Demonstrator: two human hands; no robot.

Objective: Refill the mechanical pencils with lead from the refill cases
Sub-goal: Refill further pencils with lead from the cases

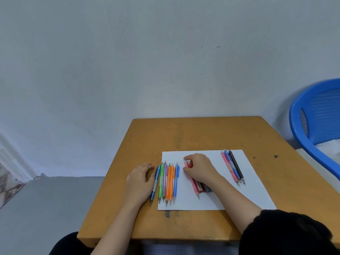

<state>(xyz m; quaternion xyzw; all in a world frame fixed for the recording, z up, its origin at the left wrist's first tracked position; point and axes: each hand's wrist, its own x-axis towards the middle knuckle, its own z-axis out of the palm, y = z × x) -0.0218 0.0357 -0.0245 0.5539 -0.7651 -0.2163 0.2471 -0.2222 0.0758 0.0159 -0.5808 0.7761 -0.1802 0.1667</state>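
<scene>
Found left hand (140, 178) flat and relaxed on the surface (202, 133), holding nothing, just left of the pencil row (168, 181). Found right hand (199, 167) curled round the far end of a pink pencil (187, 164) lying on the paper (211, 199), refill cases (200, 187) under the wrist. Judged advisable: lift clear, steady barrel with both hands, pull cap off straight.

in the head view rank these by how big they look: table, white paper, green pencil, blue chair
1. table
2. white paper
3. green pencil

Not ranked: the blue chair. The frame edge cuts it off, so its full size cannot be judged.
</scene>
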